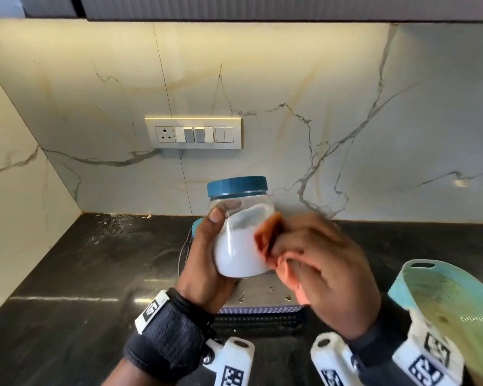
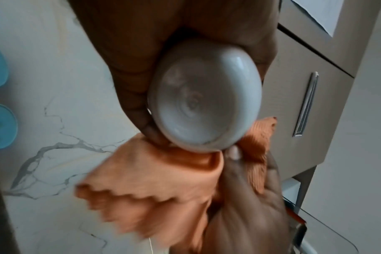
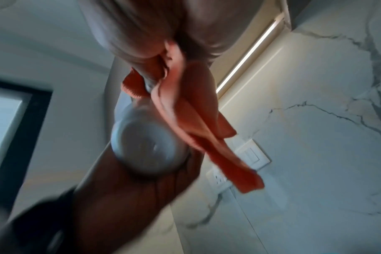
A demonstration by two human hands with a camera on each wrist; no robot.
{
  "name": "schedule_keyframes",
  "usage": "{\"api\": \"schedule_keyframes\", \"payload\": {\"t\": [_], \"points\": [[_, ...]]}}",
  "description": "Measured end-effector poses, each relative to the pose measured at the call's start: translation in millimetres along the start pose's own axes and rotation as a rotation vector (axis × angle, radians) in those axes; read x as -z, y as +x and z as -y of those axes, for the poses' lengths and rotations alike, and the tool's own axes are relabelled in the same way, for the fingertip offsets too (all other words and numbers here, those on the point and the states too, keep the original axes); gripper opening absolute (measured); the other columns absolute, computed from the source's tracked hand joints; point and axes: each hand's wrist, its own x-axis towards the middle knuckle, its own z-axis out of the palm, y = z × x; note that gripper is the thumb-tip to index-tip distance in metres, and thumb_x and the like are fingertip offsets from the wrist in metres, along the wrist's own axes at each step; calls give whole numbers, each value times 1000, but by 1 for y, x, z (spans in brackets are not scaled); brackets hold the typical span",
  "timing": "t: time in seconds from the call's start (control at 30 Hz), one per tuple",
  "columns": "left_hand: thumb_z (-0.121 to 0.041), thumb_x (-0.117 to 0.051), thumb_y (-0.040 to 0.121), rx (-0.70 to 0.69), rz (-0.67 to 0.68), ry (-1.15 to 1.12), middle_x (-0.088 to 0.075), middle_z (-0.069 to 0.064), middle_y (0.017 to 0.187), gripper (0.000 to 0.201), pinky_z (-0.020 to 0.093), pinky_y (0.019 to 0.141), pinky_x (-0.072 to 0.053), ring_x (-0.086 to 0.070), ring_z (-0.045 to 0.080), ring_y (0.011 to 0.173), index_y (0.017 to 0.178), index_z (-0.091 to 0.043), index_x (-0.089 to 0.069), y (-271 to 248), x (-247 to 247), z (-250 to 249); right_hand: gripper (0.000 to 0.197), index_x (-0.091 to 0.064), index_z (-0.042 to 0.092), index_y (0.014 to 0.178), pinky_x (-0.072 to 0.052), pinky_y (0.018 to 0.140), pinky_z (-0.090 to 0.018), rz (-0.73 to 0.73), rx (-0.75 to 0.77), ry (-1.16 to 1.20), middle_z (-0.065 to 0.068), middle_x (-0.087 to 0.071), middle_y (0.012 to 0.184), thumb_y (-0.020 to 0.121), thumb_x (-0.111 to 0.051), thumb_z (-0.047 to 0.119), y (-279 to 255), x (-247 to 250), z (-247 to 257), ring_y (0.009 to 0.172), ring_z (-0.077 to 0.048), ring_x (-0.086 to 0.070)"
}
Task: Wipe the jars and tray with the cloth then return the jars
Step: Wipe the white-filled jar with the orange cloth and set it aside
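My left hand (image 1: 207, 254) grips a clear jar (image 1: 241, 240) with a blue lid (image 1: 237, 186), half full of white powder, tilted above the counter. Its rounded base (image 2: 203, 103) shows in the left wrist view and again as the jar base (image 3: 147, 149) in the right wrist view. My right hand (image 1: 315, 263) holds an orange cloth (image 1: 265, 238) against the jar's right side; the cloth (image 2: 154, 185) hangs below the jar, and the cloth (image 3: 198, 123) trails past it. A second blue-lidded jar (image 1: 191, 232) stands behind my left hand, mostly hidden. A grey tray (image 1: 262, 296) lies on the counter under the hands.
A light blue perforated basket (image 1: 452, 302) leans at the right. The black counter (image 1: 81, 274) runs to a marble backsplash with a switch panel (image 1: 193, 132). A drawer handle (image 2: 307, 104) shows in the left wrist view.
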Motion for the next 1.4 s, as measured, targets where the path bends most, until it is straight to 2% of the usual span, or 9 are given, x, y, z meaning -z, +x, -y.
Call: {"api": "schedule_keyframes", "payload": {"t": [0.2, 0.3, 0.47, 0.57, 0.7, 0.8, 0.97, 1.2, 1.4], "points": [[-64, -84, 58, -8, -2, -4, -67, 18, 112, 92, 38, 63, -58, -68, 29, 92, 125, -8, -55, 2, -3, 1, 16, -69, 3, 93, -46, 89, -22, -108, -73, 72, -6, -63, 99, 85, -55, -1, 46, 8, -1, 99, -14, -61], [-64, -82, 61, -7, -39, -105, -58, 26, 130, 101, 51, 85, -57, -63, 39, 112, 136, -7, -47, 4, 8, -3, 15, -71, 7, 88, -48, 86, -29, -6, -36, 69, -2, -64, 99, 86, -63, -6, 22, -2, 13, 98, -16, -62], [-57, -67, 86, 18, 13, -62, -51, 33, 140, 78, 64, 115, -32, -46, 51, 134, 139, -3, -49, 7, 33, -15, 25, -73, 19, 96, -49, 83, -44, 69, 3, -71, 8, -61, 105, 87, -63, -2, -5, -30, 13, 93, -17, -62], [-50, -54, 95, 45, 38, 96, -59, 29, 134, 63, 54, 107, -46, -57, 44, 126, 137, -4, -56, 8, 42, -25, 23, -70, 22, 102, -52, 82, -42, 143, 48, -200, 9, -58, 109, 100, -50, 13, -2, -47, 20, 91, -16, -59], [-52, -81, 75, -14, 36, 371, -66, 24, 125, 79, 50, 99, -52, -63, 44, 117, 130, -2, -54, 10, 51, -26, 43, -69, 21, 106, -54, 86, -40, 249, 133, -311, 4, -59, 110, 108, -26, 24, -1, -59, 28, 92, -18, -59], [-43, -83, 77, 21, 7, 319, -67, 23, 122, 71, 51, 97, -52, -65, 42, 112, 126, 0, -54, 8, 61, -20, 26, -68, 19, 100, -53, 85, -38, 183, 105, -240, 0, -60, 106, 99, -43, 9, 17, -54, 15, 96, -18, -60], [-54, -81, 76, -2, 20, 280, -65, 18, 114, 68, 46, 89, -51, -62, 30, 103, 119, -6, -57, 12, 57, -23, 20, -72, 8, 95, -51, 83, -36, 12, -10, -206, -6, -65, 103, 91, -55, -1, 54, -45, 0, 96, -23, -62], [-54, -79, 77, -51, -53, 108, -51, 41, 136, 90, 62, 111, -39, -50, 55, 128, 133, 9, -47, 28, 69, -33, 27, -68, 22, 102, -52, 81, -34, 203, 90, -282, 4, -60, 109, 105, -41, 17, 11, -79, 22, 97, -16, -59], [-59, -78, 74, -29, 46, 126, -63, 27, 115, 75, 50, 87, -54, -64, 34, 103, 120, -3, -60, 32, 66, -33, 19, -70, 5, 94, -50, 87, -32, -24, -12, -173, -8, -65, 102, 89, -52, 1, 72, -60, 4, 96, -23, -61]]}}
